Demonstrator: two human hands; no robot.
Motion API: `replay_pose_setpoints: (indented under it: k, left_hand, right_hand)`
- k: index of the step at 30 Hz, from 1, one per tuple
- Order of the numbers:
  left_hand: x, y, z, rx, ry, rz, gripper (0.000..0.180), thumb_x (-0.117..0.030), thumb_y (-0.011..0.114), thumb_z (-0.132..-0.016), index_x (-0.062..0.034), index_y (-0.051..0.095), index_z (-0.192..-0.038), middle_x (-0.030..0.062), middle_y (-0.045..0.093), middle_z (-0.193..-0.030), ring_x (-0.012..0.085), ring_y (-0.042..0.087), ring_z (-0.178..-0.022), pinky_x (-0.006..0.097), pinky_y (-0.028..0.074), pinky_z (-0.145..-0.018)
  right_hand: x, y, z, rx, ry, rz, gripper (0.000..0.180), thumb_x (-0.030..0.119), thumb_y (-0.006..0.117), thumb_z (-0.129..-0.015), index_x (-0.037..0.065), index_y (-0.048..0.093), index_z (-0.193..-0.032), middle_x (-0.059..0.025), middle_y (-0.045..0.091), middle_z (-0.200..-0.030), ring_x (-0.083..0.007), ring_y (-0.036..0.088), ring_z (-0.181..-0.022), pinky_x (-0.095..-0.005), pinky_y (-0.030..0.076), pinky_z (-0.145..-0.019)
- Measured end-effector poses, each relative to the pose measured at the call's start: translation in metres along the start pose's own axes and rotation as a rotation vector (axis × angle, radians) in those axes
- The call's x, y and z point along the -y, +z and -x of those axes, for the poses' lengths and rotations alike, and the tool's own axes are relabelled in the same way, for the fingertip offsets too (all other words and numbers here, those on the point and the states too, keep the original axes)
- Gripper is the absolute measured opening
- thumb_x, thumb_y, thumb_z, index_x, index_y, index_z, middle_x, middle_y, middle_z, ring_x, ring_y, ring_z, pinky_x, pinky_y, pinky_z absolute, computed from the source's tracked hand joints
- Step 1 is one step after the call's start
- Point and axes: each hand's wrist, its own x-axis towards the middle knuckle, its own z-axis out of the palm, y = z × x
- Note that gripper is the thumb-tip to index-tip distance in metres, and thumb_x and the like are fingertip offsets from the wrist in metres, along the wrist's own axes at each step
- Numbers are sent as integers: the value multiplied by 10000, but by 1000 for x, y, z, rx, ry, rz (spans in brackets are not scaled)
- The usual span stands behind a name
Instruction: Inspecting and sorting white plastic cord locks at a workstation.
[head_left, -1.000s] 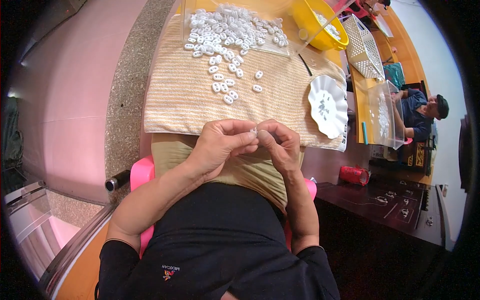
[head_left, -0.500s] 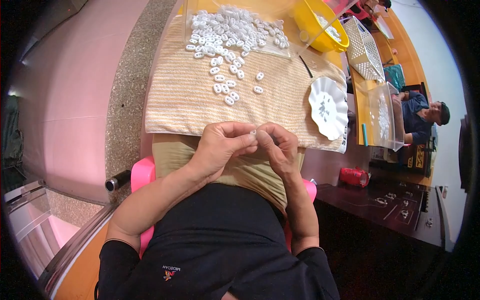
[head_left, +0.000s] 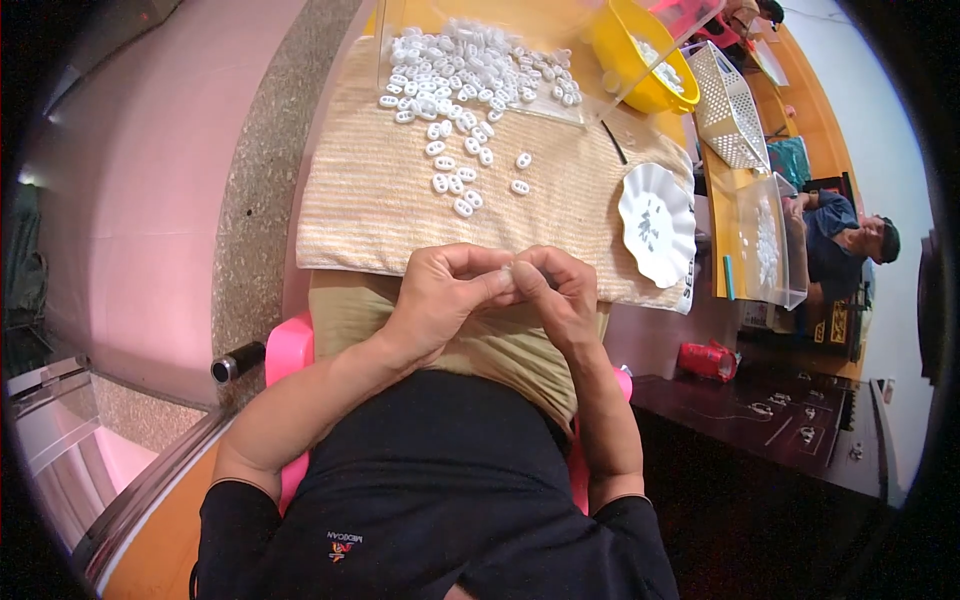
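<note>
One small pale piece (head_left: 509, 268) sat near the centre of the frame, mostly hidden between the fingertips of two hands. In the head view, the only one, the left hand (head_left: 440, 292) came in from the lower left and the right hand (head_left: 563, 295) from the lower right. On each, thumb and index finger pinched closely together on the piece, probably because something so tiny gave room for nothing but the fingertips. The piece's exact shape could not be told.

Above the hands, a striped peach towel (head_left: 350, 190) covered the table, its soft weave likely keeping small parts from sliding. White oval pieces (head_left: 440, 183), each with two holes, lay loosely scattered at upper centre, near enough for a short reach. Behind them was a thick heap of the same kind (head_left: 470, 65), in and before a clear plastic box (head_left: 552, 112).

Right of centre, a white wavy-edged plate (head_left: 674, 255) held small dark bits (head_left: 648, 228), its pale surface perhaps chosen so they showed up. A thin black stick (head_left: 615, 143) lay just above it. At the upper right stood a yellow bowl (head_left: 610, 45) with more white pieces; at the far right, another person (head_left: 830, 235) sat by a second clear box (head_left: 797, 268).
</note>
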Motion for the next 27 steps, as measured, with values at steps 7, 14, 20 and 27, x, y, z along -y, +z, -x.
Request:
replay_pose_setpoints:
  k: [7,14,20,27]
  left_hand:
    - [2,-1,-1,2,-44,71,195,-16,645,-868,35,625,-1055,97,672,-913,139,653,-782,253,558,-713]
    - [-4,-1,-1,-25,-119,155,198,-14,630,-877,27,607,-1069,97,664,-941,152,661,-812,267,575,-748]
    - [-1,-4,-3,-74,-119,152,197,-10,622,-881,24,600,-1074,97,663,-927,160,666,-801,271,576,-752]
    - [-3,-6,-5,-89,-130,162,202,1,624,-873,22,602,-1073,98,664,-911,160,669,-803,276,576,-756]
  right_hand:
    - [2,-7,1,13,2,9,164,123,592,-940,-34,642,-948,-26,664,-823,-57,592,-742,-204,485,-671]
    - [15,-19,-10,20,30,-83,204,130,617,-923,-46,632,-1025,-46,657,-827,-104,622,-728,-226,509,-673]
    - [18,-36,-54,-109,-127,579,157,95,648,-867,0,664,-991,-84,646,-762,-126,607,-663,-277,478,-592]
    - [12,-33,-89,-99,-329,967,148,142,640,-843,55,674,-957,-136,643,-927,-330,631,-812,-384,495,-720]
